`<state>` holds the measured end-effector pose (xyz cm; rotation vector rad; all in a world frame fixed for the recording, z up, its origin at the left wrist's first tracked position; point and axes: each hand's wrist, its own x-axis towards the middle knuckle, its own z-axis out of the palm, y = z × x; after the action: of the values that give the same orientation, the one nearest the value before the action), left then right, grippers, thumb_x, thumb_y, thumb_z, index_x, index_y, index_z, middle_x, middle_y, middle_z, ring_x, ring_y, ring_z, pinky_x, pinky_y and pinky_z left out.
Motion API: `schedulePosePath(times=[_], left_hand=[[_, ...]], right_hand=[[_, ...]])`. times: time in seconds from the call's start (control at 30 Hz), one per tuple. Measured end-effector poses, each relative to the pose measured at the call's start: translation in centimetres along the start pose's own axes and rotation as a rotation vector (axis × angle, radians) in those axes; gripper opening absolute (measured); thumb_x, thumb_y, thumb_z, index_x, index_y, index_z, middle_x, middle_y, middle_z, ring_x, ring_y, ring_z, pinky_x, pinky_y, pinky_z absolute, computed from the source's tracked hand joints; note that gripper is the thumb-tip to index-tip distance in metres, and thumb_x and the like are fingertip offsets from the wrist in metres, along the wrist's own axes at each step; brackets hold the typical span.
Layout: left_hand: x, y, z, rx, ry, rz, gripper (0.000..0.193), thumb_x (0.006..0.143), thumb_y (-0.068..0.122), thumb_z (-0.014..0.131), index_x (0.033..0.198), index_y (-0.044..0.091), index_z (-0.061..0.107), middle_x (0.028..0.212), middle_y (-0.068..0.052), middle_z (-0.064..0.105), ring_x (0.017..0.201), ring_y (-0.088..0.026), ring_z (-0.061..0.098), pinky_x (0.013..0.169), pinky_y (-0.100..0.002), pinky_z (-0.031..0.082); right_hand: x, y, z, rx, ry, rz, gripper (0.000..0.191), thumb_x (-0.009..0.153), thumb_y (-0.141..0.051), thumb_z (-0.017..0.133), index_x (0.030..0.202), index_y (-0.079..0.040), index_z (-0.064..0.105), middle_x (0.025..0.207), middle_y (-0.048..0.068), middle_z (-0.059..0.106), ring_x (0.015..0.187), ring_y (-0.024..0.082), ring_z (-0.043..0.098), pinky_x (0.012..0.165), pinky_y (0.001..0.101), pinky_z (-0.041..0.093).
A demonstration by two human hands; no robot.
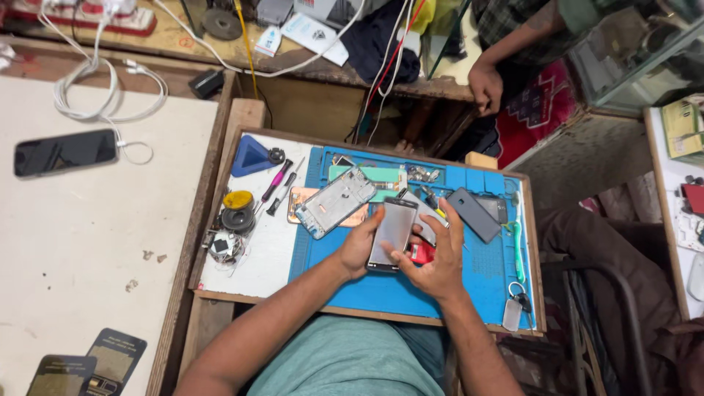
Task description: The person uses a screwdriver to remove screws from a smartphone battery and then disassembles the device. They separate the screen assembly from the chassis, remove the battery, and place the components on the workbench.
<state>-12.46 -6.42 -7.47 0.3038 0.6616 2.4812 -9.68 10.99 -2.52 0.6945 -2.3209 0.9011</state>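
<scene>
Both my hands hold a phone screen panel (pixel 392 231), grey and glossy, above a blue work mat (pixel 484 282). My left hand (pixel 359 246) grips its left edge from below. My right hand (pixel 433 257) closes on its right side, thumb lying across the lower glass. Just left of the panel lies an opened phone frame (pixel 334 203) with its insides showing, resting on a copper-coloured plate. A small red part (pixel 420 253) peeks out under my right hand.
A dark phone (pixel 474 213) lies at the mat's right, green tweezers (pixel 518 249) and keys (pixel 515 304) beyond it. Screwdrivers (pixel 279 187), tape rolls (pixel 237 210) and a blue triangular pick (pixel 249 156) sit left. A charging phone (pixel 64 152) lies on the white table. Another person's hand (pixel 485 86) rests on the far bench.
</scene>
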Motion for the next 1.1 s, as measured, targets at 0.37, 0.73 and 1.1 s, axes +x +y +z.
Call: schedulePosePath(times=[0.37, 0.73, 1.1], left_hand=[[-1.1, -0.6, 0.2, 0.173, -0.015, 0.013, 0.055, 0.114, 0.048, 0.032, 0.147, 0.006, 0.046, 0.124, -0.012, 0.066, 0.111, -0.021, 0.068, 0.097, -0.036, 0.056], [-1.3, -0.1, 1.1, 0.193, 0.012, -0.02, 0.06, 0.113, 0.05, 0.026, 0.145, 0.004, 0.048, 0.119, -0.013, 0.068, 0.108, -0.022, 0.07, 0.095, -0.036, 0.058], [-1.1, -0.6, 0.5, 0.248, -0.032, -0.008, 0.062, 0.113, 0.053, 0.03, 0.144, 0.004, 0.05, 0.116, -0.011, 0.068, 0.106, -0.018, 0.068, 0.094, -0.034, 0.057]], right_hand=[[-0.4, 0.9, 0.6, 0.006, -0.013, 0.004, 0.078, 0.066, -0.04, 0.096, 0.123, -0.006, 0.056, 0.153, 0.024, 0.04, 0.14, 0.042, 0.046, 0.114, 0.0509, 0.045], [-0.4, 0.7, 0.4, 0.017, -0.016, 0.001, 0.077, 0.07, -0.044, 0.095, 0.125, -0.006, 0.056, 0.155, 0.021, 0.035, 0.14, 0.04, 0.047, 0.112, 0.0524, 0.048], [-0.4, 0.7, 0.4, 0.007, -0.047, -0.026, 0.078, 0.067, -0.038, 0.095, 0.127, -0.007, 0.056, 0.155, 0.023, 0.033, 0.14, 0.042, 0.044, 0.113, 0.0525, 0.045]])
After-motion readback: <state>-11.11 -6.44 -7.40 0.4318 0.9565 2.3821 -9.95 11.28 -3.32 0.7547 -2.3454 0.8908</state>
